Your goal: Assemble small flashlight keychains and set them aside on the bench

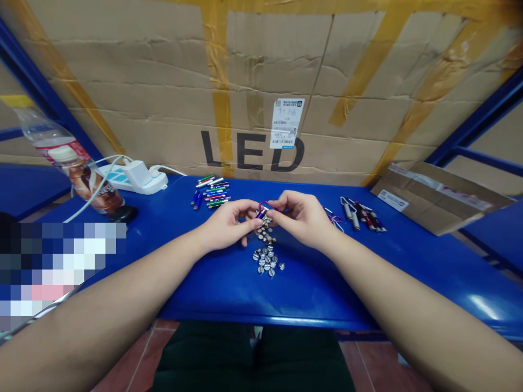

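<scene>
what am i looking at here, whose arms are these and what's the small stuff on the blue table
There is no machine: one camera sits on a person's head and looks down, so the two bare arms are that person's own. The left hand and the right hand together pinch a small purple piece with a loop on top. Below it, on the blue table, lies a pile of small silver round parts. Behind the left hand is a row of thin coloured tubes; beside the right hand lie a few dark pieces with metal clips. Further left are a white power strip and a plastic bottle. A cardboard wall marked LED is at the back.
</scene>
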A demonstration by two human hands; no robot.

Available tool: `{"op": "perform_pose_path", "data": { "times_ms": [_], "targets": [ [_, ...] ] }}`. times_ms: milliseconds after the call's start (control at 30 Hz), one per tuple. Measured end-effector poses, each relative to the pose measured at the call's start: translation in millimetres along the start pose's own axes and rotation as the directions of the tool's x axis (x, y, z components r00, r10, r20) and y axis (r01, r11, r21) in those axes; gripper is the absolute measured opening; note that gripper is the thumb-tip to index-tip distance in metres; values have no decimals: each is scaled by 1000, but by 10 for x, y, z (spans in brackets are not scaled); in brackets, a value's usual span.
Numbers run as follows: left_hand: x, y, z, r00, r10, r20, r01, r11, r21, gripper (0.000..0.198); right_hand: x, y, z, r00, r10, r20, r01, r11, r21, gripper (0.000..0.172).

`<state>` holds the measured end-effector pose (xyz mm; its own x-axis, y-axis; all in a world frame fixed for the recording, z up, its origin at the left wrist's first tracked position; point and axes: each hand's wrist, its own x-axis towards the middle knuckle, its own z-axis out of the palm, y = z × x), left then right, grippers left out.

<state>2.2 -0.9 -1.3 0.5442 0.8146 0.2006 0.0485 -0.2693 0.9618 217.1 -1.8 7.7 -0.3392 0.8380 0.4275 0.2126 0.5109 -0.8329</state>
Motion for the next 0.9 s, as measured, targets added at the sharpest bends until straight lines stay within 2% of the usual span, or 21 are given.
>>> {"op": "perform_pose_path", "data": {
  "times_ms": [200,400,467,600,700,833,900],
  "targets": [
    [-1,-12,-8,999,-33,10,32,999,11,33,-1,6,-20,997,44,62,-49,996,70,31],
    [17,-34,-70,998,-17,-68,22,997,73,40,1,91,89,999,45,-18,-42,989,139,34],
    [10,-18,-90,996,-10,-85,19,994,104,40,8,89,77,999,49,-8,-48,990,135,31],
    [-4,31,-111,994,80,-79,-64,979,194,40,22,22,-18,999,34,3,-34,993,116,23],
    [-8,46,-121,988,146,-46,-128,953,275,32,23,-28,-64,1000,8,-10,-6,989,146,21],
    [-19,41,-137,989,151,-2,-142,938,315,29,18,-45,-81,985,53,166,-89,971,221,31],
    [-28,38,-141,989,148,15,-145,936,320,30,18,-39,-89,974,67,214,-115,968,222,34]
  ]
}}
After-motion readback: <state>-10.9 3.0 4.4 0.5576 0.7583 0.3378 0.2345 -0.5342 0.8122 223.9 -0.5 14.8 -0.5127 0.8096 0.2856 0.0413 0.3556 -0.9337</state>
